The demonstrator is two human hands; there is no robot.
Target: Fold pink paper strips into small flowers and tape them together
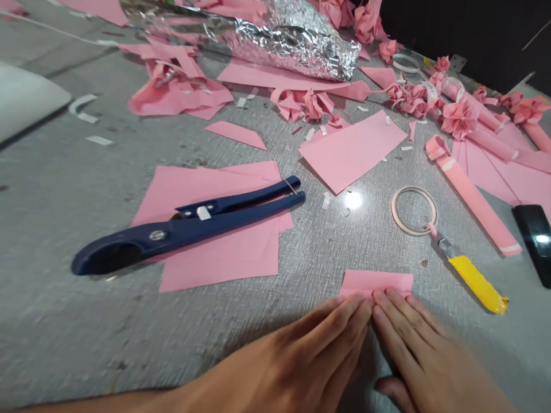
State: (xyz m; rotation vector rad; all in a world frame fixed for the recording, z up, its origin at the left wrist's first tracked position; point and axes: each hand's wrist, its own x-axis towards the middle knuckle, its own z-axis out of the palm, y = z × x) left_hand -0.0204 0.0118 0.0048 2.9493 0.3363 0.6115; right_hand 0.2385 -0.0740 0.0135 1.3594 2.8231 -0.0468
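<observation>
A small piece of pink paper [379, 280] with a crease across it lies on the grey tabletop under both hands. My left hand [318, 350] rests its outstretched, close-set fingers on the paper's near left part; its thumb is hidden. Beside it, my right hand [419, 344] presses flat fingertips on the near right part, with the thumb held apart. The fingertips of the two hands almost meet. To the right lies a yellow-handled cutter knife [477, 284], its front end by a roll of tape [394, 212].
Dark blue pruning shears [189, 221] lie on stacked pink sheets [224, 269] at left. Crumpled foil [297, 46], pink paper flowers [460, 119] and scraps fill the back. A rolled pink tube [477, 201] and a black phone-like object [534, 244] lie right.
</observation>
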